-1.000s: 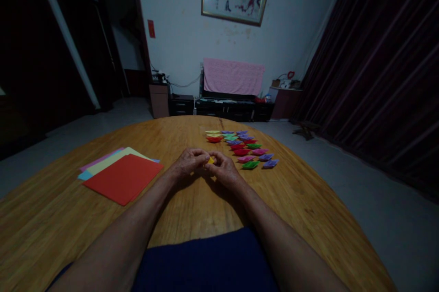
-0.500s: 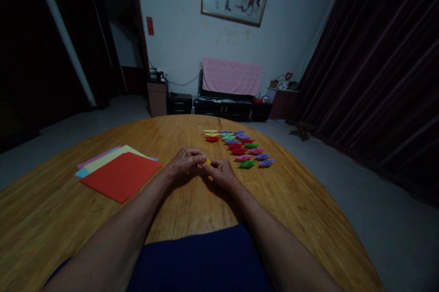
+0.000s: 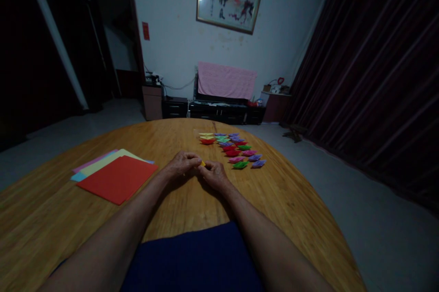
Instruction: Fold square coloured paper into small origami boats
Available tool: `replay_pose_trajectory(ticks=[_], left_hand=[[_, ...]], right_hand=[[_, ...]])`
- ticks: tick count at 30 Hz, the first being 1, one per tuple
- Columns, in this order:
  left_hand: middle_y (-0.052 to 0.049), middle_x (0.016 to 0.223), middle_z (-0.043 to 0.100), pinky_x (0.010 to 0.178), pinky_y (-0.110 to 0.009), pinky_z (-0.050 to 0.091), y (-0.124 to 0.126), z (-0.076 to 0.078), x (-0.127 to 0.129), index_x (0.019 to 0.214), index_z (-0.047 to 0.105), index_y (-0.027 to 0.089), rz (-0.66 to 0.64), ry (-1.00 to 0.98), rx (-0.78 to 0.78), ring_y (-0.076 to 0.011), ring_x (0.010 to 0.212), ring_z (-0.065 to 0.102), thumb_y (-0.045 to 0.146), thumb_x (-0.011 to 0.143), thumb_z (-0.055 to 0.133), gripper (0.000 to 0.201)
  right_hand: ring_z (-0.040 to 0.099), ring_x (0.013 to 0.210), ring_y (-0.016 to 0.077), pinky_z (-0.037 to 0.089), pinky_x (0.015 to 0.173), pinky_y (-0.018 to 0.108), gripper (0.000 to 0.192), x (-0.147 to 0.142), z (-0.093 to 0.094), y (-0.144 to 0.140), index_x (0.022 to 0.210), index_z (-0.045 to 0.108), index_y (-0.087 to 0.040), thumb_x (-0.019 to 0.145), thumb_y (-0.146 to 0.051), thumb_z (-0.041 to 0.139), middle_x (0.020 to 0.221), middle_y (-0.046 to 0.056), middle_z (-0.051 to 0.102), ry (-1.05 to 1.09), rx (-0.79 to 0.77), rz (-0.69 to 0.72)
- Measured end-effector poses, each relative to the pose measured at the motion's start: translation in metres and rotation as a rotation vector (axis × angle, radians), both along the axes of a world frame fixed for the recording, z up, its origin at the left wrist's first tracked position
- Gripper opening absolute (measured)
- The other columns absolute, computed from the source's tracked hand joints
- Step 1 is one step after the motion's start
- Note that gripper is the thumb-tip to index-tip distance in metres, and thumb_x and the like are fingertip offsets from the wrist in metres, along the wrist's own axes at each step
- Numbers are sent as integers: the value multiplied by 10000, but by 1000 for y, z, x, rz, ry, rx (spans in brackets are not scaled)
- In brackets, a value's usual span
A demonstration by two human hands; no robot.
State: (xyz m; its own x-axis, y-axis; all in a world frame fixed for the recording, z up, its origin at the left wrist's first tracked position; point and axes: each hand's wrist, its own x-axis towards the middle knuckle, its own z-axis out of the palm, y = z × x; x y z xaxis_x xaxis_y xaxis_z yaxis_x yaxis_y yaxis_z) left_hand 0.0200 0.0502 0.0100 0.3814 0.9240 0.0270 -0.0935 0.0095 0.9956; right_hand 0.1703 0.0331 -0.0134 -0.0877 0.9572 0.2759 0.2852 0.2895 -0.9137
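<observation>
Yellow paper piece (image 3: 203,163): pinched between both hands, low over the desk's middle; mostly hidden.
Desk (image 3: 291,200): round, wooden.
Paper stack (image 3: 116,177): red sheet on top, lying left of the hands.
Folded paper shapes (image 3: 233,150): many colours, in rows just beyond the right hand.
Left hand (image 3: 181,164): grip closed on the yellow piece.
Right hand (image 3: 214,174): fingertips closed on the same piece.

Your left hand (image 3: 182,164) and right hand (image 3: 213,174) hide nearly all of the yellow paper (image 3: 203,163); only a sliver shows. The far folded pieces (image 3: 230,149) are too small to tell their shapes. The red sheet (image 3: 116,178) covers most of the stack beneath.
</observation>
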Motion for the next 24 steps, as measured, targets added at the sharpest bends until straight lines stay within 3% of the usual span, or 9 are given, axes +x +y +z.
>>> replay_pose_trajectory(ticks=[5,11,16,24], left_hand=[[47,496,428,440,-225,238,-8,1,7,585,555,156,54,-31,25,-58,438,374,260,698,661,186],[21,554,545,452,-217,304,-18,1,14,699,629,142,218,-23,6,-83,470,465,258,647,679,136],[27,530,549,457,-204,305,-21,-2,17,669,630,144,297,-62,-5,-83,464,473,234,608,666,115],[26,543,579,469,-202,333,-19,-9,16,676,671,144,320,-104,31,-83,469,478,291,595,708,172]], right_hand=[[461,545,93,327,500,193,284,2,-6,6,610,611,-143,792,-355,564,550,-19,529,-37,55,13],[482,587,104,335,516,188,278,3,-8,9,640,657,-135,809,-338,566,580,-12,562,-101,113,-15],[506,583,107,348,523,194,280,2,-10,9,702,693,-134,814,-360,573,613,-4,598,-71,107,27],[487,579,103,345,526,196,301,-1,-15,10,690,700,-132,819,-379,586,597,-14,560,-71,107,4]])
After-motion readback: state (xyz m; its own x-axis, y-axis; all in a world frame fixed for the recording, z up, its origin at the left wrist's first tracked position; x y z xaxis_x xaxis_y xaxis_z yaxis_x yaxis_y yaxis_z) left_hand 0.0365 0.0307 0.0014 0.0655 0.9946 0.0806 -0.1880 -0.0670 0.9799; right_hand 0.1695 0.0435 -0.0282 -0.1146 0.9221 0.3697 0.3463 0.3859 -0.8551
